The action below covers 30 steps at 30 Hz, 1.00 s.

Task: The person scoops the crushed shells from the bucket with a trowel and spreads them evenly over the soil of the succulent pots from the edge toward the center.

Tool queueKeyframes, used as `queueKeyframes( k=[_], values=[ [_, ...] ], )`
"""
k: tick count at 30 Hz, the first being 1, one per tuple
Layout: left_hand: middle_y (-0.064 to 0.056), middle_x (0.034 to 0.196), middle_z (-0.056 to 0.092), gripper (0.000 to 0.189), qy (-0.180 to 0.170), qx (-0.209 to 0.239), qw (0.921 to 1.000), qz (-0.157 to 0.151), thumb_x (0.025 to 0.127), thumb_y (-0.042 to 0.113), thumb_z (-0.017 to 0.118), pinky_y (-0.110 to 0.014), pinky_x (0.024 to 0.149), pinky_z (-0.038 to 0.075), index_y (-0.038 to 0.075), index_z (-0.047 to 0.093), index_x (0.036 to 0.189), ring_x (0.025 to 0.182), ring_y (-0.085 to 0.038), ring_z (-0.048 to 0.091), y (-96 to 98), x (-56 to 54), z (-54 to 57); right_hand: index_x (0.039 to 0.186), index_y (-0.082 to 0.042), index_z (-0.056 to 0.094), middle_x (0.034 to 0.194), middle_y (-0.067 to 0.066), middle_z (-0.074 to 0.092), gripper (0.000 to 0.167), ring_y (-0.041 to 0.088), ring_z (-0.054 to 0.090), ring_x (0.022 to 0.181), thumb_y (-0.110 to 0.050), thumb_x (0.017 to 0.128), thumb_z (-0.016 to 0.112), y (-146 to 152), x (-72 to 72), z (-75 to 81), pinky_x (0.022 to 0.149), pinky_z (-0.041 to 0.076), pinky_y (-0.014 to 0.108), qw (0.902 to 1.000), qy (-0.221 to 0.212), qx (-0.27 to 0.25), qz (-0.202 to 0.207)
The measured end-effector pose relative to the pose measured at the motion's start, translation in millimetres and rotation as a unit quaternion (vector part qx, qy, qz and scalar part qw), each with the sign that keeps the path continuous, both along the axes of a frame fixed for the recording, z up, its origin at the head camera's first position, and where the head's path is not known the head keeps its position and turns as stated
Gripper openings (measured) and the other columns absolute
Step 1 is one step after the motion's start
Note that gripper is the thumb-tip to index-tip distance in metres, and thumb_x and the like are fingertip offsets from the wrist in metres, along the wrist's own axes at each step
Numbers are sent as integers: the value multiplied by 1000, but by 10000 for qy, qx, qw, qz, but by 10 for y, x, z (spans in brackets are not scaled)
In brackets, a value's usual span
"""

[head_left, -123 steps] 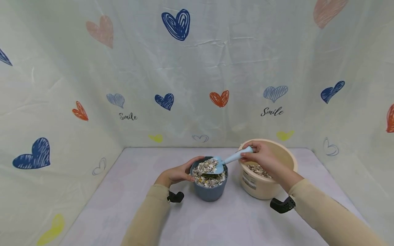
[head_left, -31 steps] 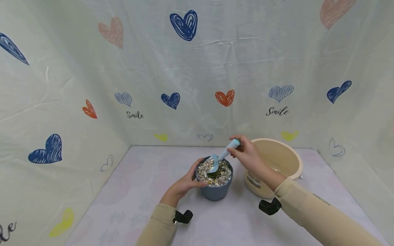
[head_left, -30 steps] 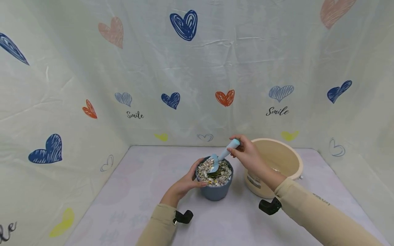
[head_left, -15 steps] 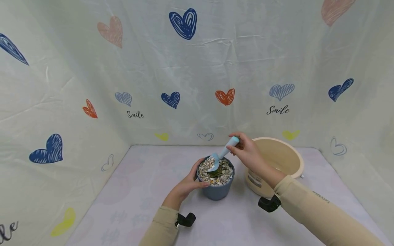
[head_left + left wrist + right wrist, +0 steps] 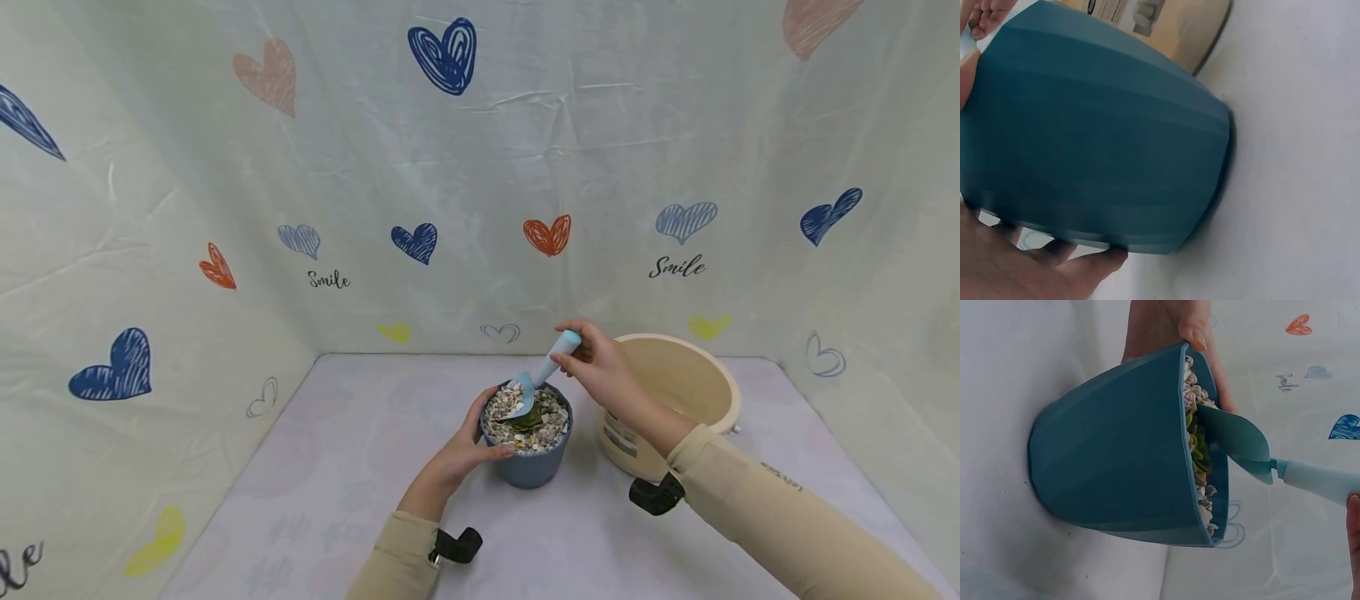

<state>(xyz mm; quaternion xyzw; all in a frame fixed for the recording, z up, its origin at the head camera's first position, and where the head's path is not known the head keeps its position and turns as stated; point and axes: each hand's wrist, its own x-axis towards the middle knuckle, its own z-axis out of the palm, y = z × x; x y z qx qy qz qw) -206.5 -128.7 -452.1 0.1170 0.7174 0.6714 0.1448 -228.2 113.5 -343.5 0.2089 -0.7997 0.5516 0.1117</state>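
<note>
A blue-grey plant pot stands on the table, filled with pale gravel. Low in the gravel sits a small green succulent, partly covered by the blade in the head view. My left hand grips the pot from the left, thumb at the rim and the other fingers round the far side. My right hand holds a light blue trowel by its handle, above the pot's right side. The trowel slants down to the left, its blade tip at the gravel beside the succulent.
Close to the pot's right stands a large cream bucket, partly hidden behind my right hand and forearm. Its contents are mostly out of sight. A pale cloth covers the table, and a curtain printed with hearts hangs behind and at both sides.
About four seconds ago the trowel lay flatter over the pot with gravel heaped on it; now it is steeper, the succulent shows more. Over the last second it shifts only slightly.
</note>
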Motion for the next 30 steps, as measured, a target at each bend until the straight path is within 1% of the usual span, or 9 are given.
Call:
queueKeyframes(
  k=[3,6,9,12,19,24,30],
  values=[
    [-19,161,0,100,-33,28,9999,111,81,14,81,-68,108,4,28,18,156,144,-43,-8,28,18,-5,129,-1,54,93,14,67,39,23,64,75,-2,92,66,-3,3,9,63,53,31,10000,53,72,-33],
    [-20,160,1,100,-99,59,9997,216,80,15,81,-67,109,7,29,18,156,144,-44,-7,57,40,-9,129,2,53,92,14,67,39,19,63,74,-2,92,66,-2,-4,7,63,52,29,9999,91,92,-24],
    [-21,160,0,101,-149,120,9994,279,80,15,81,-65,110,12,28,16,156,144,-44,-7,83,63,-9,130,3,53,91,14,67,40,18,62,73,-2,92,66,7,-13,3,63,52,27,9999,130,84,13],
    [-22,160,0,101,-139,157,9993,324,81,14,80,-64,110,15,28,15,156,144,-44,-8,103,82,-10,130,3,53,91,14,67,40,19,62,73,-3,92,66,15,-13,13,63,52,26,9997,189,116,30],
    [-21,161,-1,101,-140,71,9988,454,81,16,81,-69,107,6,31,15,156,144,-43,-7,130,126,1,131,1,54,90,13,67,41,24,63,74,-3,92,67,14,-11,50,63,52,26,9996,228,159,-33],
    [-20,161,-1,101,-128,112,9985,523,81,15,81,-68,108,7,31,16,156,144,-43,-7,149,148,9,131,0,55,89,12,67,41,20,63,73,-3,91,67,6,-7,68,63,53,27,9995,229,199,-40],
    [-23,160,-1,103,-155,125,9978,626,81,17,81,-68,108,6,29,13,157,144,-45,-6,224,181,-9,131,-2,55,90,11,67,42,22,63,73,-4,92,67,15,-11,84,62,52,28,9994,245,224,-32]
  ],
)
